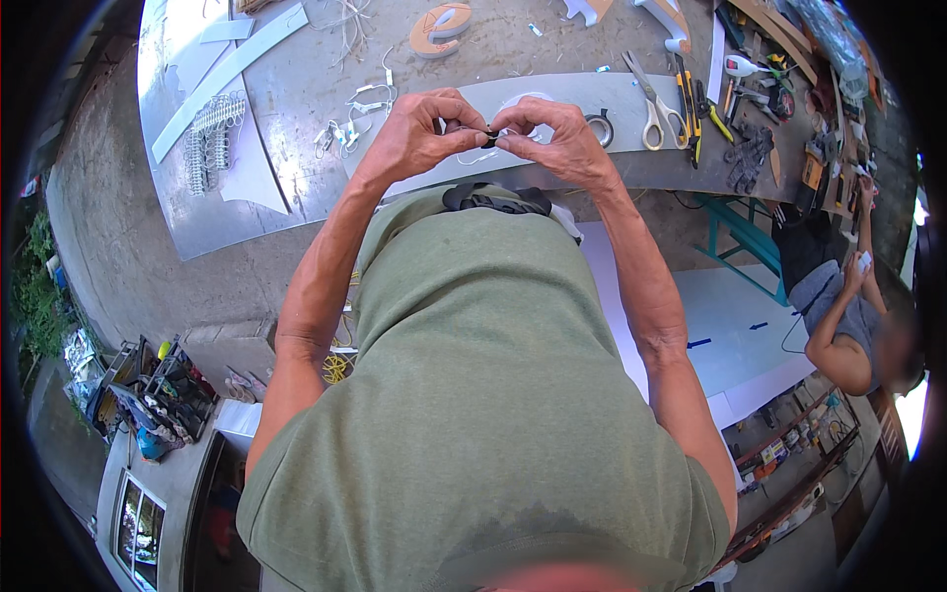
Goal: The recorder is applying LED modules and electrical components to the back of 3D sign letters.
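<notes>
Both the left hand [419, 133] and right hand [552, 138] pinch one small black piece [490, 133] above the counter [296, 99]. Scissors [651, 104] lie right of the piece, a tape roll [599, 126] between them; bare counter opens to its left.

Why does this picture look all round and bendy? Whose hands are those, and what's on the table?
The camera sits on a person's head and looks down, so its wide lens bends everything. The green shirt is theirs. Their left hand and right hand meet over a grey workbench, pinching a small black piece with thin white wire; what it is, is too small to tell. On the bench lie scissors, a black tape roll and hand tools. Another person sits at the right.
</notes>
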A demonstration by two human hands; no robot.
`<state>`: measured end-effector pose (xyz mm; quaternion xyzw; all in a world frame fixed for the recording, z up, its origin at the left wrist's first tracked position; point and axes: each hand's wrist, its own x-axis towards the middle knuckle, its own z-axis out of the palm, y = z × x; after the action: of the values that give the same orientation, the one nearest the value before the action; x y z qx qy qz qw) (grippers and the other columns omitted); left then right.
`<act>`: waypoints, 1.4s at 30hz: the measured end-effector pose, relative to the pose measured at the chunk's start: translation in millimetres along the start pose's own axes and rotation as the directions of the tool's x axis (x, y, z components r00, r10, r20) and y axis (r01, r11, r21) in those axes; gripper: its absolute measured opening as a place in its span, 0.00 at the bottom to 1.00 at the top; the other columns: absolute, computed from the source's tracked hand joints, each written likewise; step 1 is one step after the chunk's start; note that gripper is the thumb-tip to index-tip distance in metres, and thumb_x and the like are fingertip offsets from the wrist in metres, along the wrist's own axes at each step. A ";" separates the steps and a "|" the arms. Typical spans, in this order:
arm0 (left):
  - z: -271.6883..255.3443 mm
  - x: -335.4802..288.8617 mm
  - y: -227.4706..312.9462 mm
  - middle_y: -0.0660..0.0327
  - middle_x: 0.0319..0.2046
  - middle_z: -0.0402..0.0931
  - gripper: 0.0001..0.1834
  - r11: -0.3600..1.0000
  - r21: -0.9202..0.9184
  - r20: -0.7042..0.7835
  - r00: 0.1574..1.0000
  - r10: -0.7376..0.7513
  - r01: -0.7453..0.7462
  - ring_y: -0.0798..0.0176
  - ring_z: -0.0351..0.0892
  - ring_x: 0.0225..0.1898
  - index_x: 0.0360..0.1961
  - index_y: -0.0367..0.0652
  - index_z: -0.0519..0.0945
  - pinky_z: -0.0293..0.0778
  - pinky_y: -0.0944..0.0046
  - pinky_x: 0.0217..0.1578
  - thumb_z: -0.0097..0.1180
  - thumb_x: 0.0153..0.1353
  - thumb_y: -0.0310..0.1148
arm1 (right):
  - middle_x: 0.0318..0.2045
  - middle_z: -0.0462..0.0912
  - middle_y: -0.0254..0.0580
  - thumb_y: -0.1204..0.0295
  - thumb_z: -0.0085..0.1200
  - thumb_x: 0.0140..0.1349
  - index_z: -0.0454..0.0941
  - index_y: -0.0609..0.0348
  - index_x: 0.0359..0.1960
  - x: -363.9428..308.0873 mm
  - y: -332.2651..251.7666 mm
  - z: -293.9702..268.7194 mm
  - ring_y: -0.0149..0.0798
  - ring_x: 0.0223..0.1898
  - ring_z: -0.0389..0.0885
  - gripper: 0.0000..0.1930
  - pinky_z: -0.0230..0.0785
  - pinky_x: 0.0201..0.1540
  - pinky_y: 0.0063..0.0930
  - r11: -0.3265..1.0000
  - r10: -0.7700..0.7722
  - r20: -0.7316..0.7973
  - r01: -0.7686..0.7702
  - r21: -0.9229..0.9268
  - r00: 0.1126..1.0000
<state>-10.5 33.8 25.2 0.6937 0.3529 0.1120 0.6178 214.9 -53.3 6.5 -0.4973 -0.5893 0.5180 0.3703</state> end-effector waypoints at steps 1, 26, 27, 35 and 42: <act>0.3 -0.2 1.0 0.67 0.28 0.80 0.05 1.000 0.000 0.000 1.000 0.000 0.000 0.72 0.71 0.26 0.33 0.43 0.90 0.65 0.67 0.26 0.70 0.56 0.30 | 0.29 0.80 0.30 0.75 0.69 0.58 0.86 0.56 0.43 -0.2 0.3 0.1 0.26 0.32 0.74 0.11 0.69 0.37 0.24 1.000 0.000 0.000 0.000 -0.027 1.000; 5.3 -1.0 -12.7 0.63 0.29 0.85 0.11 0.995 -0.098 0.021 0.999 -0.031 0.033 0.71 0.77 0.28 0.39 0.42 0.91 0.70 0.68 0.29 0.72 0.57 0.35 | 0.27 0.83 0.32 0.74 0.72 0.55 0.90 0.58 0.35 -4.6 4.1 3.0 0.25 0.30 0.76 0.06 0.71 0.35 0.23 0.994 0.032 -0.083 -0.024 0.103 0.996; 6.3 -1.0 -12.8 0.64 0.26 0.85 0.10 0.994 -0.102 0.001 0.999 -0.032 0.032 0.72 0.75 0.26 0.37 0.43 0.91 0.69 0.67 0.27 0.73 0.56 0.35 | 0.27 0.83 0.32 0.74 0.72 0.55 0.90 0.58 0.35 -4.9 4.6 3.1 0.25 0.30 0.76 0.06 0.71 0.35 0.23 0.994 0.031 -0.083 -0.023 0.103 0.996; 8.2 -1.6 -5.5 0.64 0.24 0.83 0.09 0.998 -0.047 -0.030 0.998 -0.053 0.052 0.73 0.72 0.24 0.35 0.40 0.90 0.68 0.67 0.26 0.72 0.55 0.33 | 0.26 0.81 0.28 0.72 0.69 0.58 0.88 0.57 0.39 -6.6 0.3 6.3 0.23 0.27 0.74 0.08 0.70 0.32 0.22 0.994 0.111 -0.099 -0.108 0.033 0.989; 6.5 -1.0 -6.3 0.64 0.25 0.83 0.10 0.993 -0.081 -0.013 0.996 -0.086 0.084 0.75 0.73 0.25 0.36 0.37 0.88 0.70 0.70 0.26 0.70 0.57 0.33 | 0.25 0.80 0.27 0.75 0.68 0.58 0.88 0.55 0.40 -3.6 5.0 7.4 0.22 0.26 0.72 0.08 0.68 0.31 0.21 0.995 0.042 -0.076 -0.035 0.089 0.996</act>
<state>-9.6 28.1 18.2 0.6519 0.3824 0.1054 0.6463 209.7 -58.7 0.5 -0.5118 -0.5415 0.5304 0.4043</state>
